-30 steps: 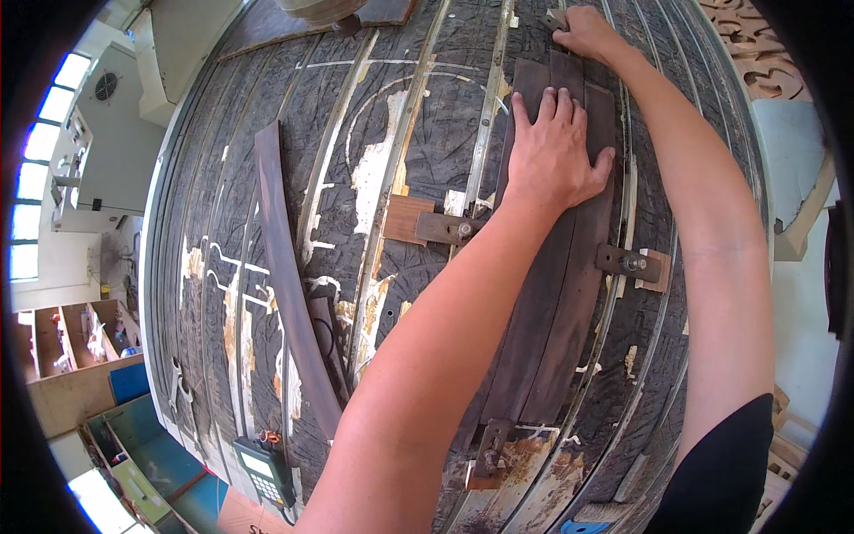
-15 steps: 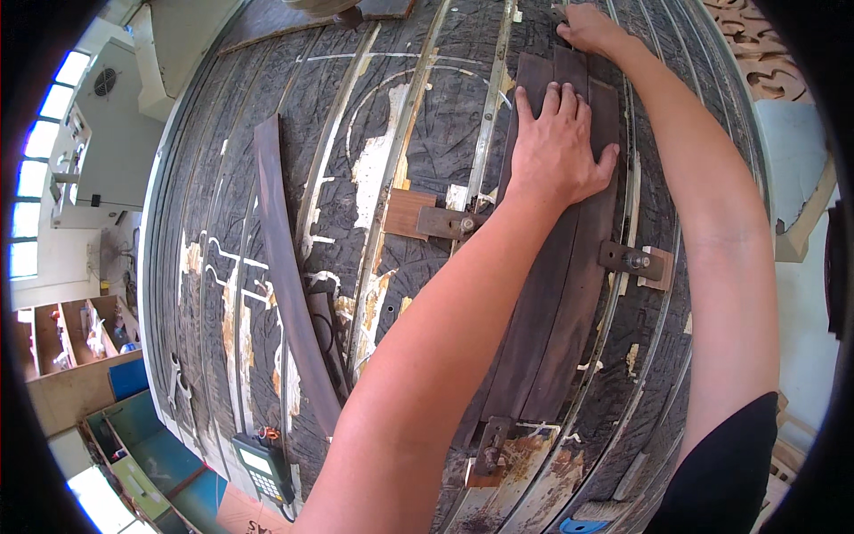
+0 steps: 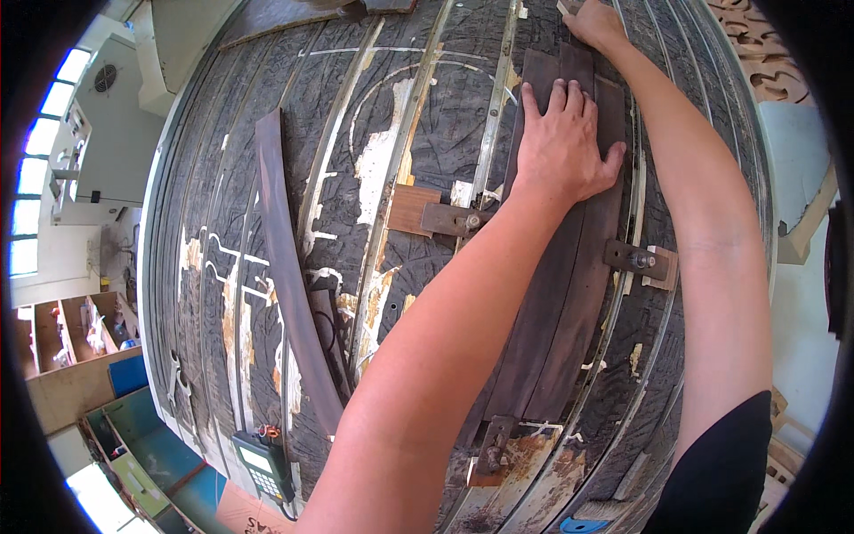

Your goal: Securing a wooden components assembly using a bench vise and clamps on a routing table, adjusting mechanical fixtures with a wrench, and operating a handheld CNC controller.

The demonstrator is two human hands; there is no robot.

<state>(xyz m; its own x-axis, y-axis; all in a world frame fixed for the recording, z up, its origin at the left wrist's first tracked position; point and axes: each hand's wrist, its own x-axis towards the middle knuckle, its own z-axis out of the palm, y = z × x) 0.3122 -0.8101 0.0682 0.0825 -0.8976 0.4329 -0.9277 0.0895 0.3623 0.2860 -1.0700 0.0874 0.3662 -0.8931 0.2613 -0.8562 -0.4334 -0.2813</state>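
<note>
Side by side on the slotted bed lie long dark wooden boards [image 3: 576,267], running away from me. My left hand [image 3: 562,147] rests flat on their far part, fingers spread and thumb out to the right. Beyond the boards' far end is my right hand [image 3: 594,25], its fingers bent together at a small pale piece that I cannot make out. Bolted metal clamp plates stand around the boards: the left clamp [image 3: 454,220] beside a brown wood block [image 3: 413,210], the right clamp [image 3: 635,258] on a pale block, and the near clamp [image 3: 493,445]. My left forearm hides part of the boards.
A curved dark wood strip [image 3: 289,249] lies left of my left arm. Wrenches [image 3: 181,384] and a handheld keypad controller [image 3: 263,467] sit near the bed's left edge. Metal rails [image 3: 487,133] run along the bed. At the top hangs a machine part [image 3: 351,9].
The view has shifted slightly, so the bed and boards sit a little lower. My right hand has moved slightly farther away past the boards' end. My left hand stays on the boards.
</note>
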